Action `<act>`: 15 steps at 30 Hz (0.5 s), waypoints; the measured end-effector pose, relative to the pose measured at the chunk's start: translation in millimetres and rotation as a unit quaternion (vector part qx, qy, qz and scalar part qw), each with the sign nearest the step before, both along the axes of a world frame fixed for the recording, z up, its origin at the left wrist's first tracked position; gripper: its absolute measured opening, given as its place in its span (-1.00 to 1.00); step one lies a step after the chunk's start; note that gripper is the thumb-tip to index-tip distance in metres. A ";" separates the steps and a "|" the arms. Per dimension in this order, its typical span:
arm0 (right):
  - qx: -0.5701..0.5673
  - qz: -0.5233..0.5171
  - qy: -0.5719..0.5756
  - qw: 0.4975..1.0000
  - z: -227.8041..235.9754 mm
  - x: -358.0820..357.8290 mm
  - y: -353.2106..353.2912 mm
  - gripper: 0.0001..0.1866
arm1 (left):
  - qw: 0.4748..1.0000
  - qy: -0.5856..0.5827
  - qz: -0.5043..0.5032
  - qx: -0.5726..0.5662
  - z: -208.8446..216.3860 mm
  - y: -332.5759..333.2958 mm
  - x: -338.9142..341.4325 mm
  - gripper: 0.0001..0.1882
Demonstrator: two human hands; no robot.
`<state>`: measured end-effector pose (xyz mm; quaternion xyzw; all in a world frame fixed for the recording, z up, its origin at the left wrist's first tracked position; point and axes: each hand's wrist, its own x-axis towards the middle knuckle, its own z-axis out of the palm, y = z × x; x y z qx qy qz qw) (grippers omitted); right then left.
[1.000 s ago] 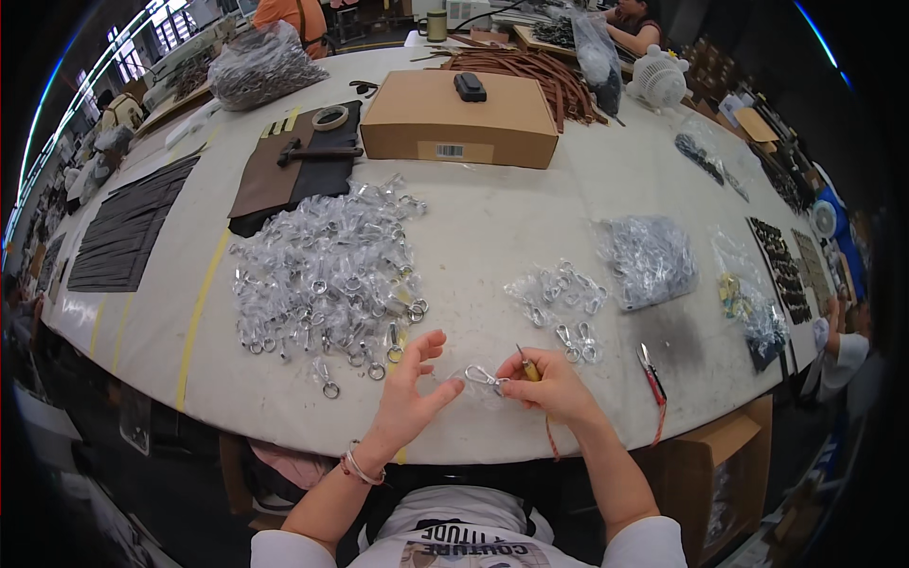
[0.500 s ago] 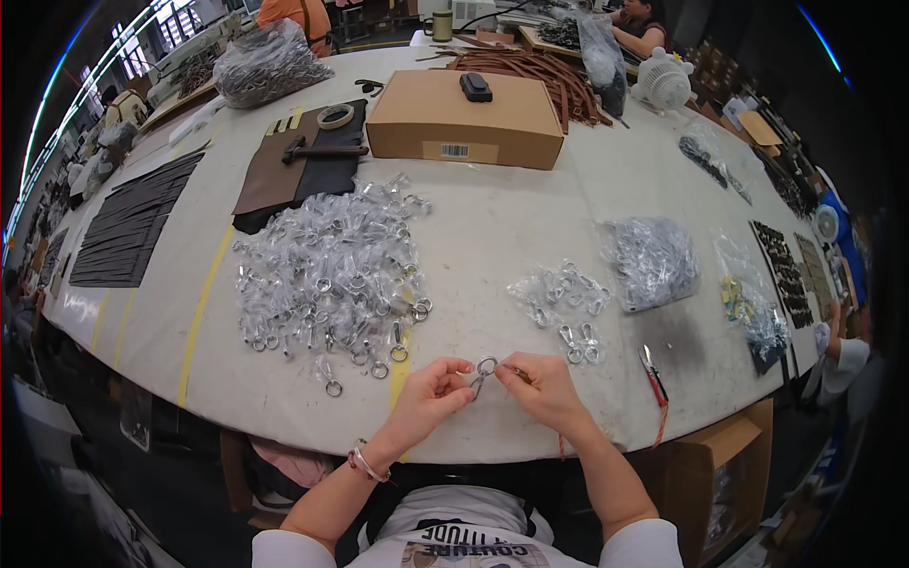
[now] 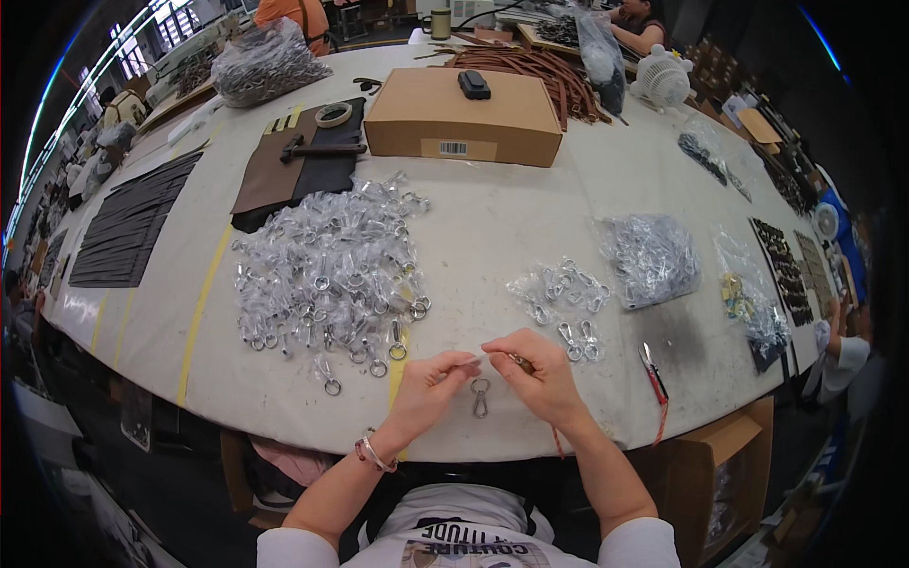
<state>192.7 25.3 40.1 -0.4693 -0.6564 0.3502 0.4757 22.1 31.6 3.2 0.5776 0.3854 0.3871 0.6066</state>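
Note:
A metal snap hook with a ring point(image 3: 481, 399) lies on the table just below my hands. My left hand point(image 3: 431, 383) is closed, thumb and fingertips pinching one end of a small whitish strip point(image 3: 479, 359), perhaps clear plastic. My right hand point(image 3: 538, 374) pinches its other end; a small brass-coloured thing point(image 3: 521, 363), its kind unclear, sticks out between the fingers. To my left spreads a big heap of plastic-wrapped snap hooks point(image 3: 331, 270). Right of my hands lie a smaller group of hooks point(image 3: 568, 289) and two more hooks point(image 3: 579, 341) side by side.
Red-handled snips point(image 3: 653, 374) lie at the right, near a full clear plastic bag point(image 3: 651, 260). Farther back are a cardboard box point(image 3: 464, 118) with a black device point(image 3: 474, 85) on it, a hammer point(image 3: 322, 150) and a tape roll point(image 3: 333, 115) on dark leather sheets, and brown straps point(image 3: 530, 80).
The snap hook with its ring has left my fingers and now lies on the table. My hands have shifted slightly upward and now hold a small whitish strip between them.

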 end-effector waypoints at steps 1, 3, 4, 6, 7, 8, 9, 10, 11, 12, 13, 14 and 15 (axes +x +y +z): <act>0.000 0.001 0.000 1.000 1.4 0.1 -0.1 -0.88 | 0.998 -0.025 0.061 -0.007 3.1 3.2 -6.0 -0.81; -0.014 0.011 -0.173 0.985 3.6 -0.4 0.2 -0.79 | 0.984 -0.085 0.158 -0.009 9.8 10.4 -21.2 -0.86; -0.015 0.010 -0.173 0.985 -1.4 -0.5 -0.5 -0.79 | 0.984 -0.084 0.157 -0.009 13.3 11.4 -26.5 -0.86; -0.050 0.086 -0.328 0.940 -15.9 -4.1 -1.8 -0.71 | 0.958 -0.198 0.184 -0.101 19.0 11.4 -33.8 -0.94; -0.084 0.104 -0.345 0.929 -10.8 -12.5 -3.6 -0.69 | 0.953 -0.208 0.188 -0.117 18.4 9.2 -36.1 -0.96; -0.083 0.106 -0.343 0.929 -12.6 -19.7 -3.0 -0.69 | 0.953 -0.206 0.191 -0.116 17.6 6.9 -37.7 -0.96; -0.087 0.109 -0.356 0.924 -16.7 -25.8 -2.1 -0.70 | 0.944 -0.233 0.184 -0.143 16.7 4.7 -39.0 -0.96; -0.090 0.111 -0.368 0.919 -20.8 -29.6 -0.9 -0.70 | 0.934 -0.259 0.176 -0.169 15.9 3.2 -40.7 -0.96; -0.089 0.112 -0.368 0.919 -25.2 -29.6 -0.1 -0.70 | 0.934 -0.259 0.177 -0.169 15.2 1.9 -42.3 -0.96; -0.083 0.120 -0.339 0.929 -29.5 -27.5 0.3 -0.72 | 0.928 -0.272 0.170 -0.191 14.6 0.8 -43.8 -0.97; -0.077 0.132 -0.311 0.938 -32.5 -25.9 0.9 -0.74 | 0.920 -0.286 0.167 -0.212 12.9 -0.4 -46.0 -0.97; -0.076 0.136 -0.312 0.937 -31.0 -22.5 -0.4 -0.74 | 0.919 -0.287 0.171 -0.211 10.4 -1.1 -46.9 -0.97; -0.064 0.126 -0.270 0.952 -26.3 -17.5 -3.3 -0.79 | 0.916 -0.288 0.165 -0.224 7.4 -1.4 -46.4 -0.96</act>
